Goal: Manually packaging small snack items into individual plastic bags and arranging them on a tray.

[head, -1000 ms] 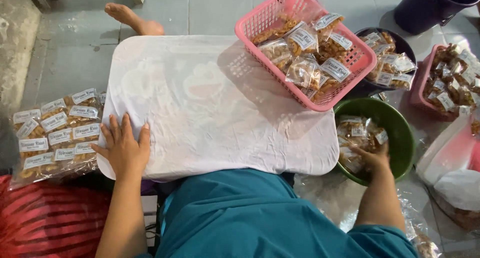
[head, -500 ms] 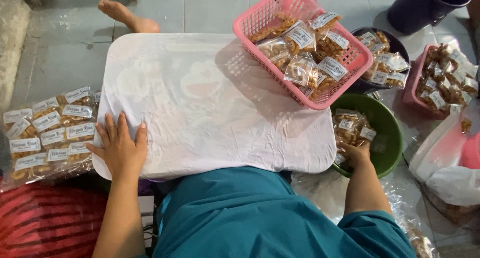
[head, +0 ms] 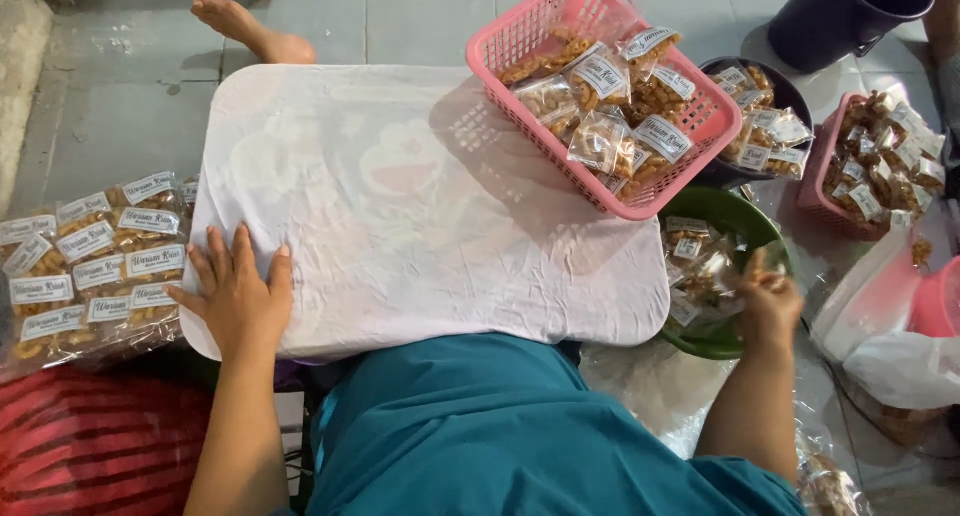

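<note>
left hand – flat, released, on white cushion | right hand – grasping snack packet over green bowl

Your left hand lies on a white cloth with a faint cartoon print. At two o'clock sits a pink basket; at three, a green bowl.
</note>
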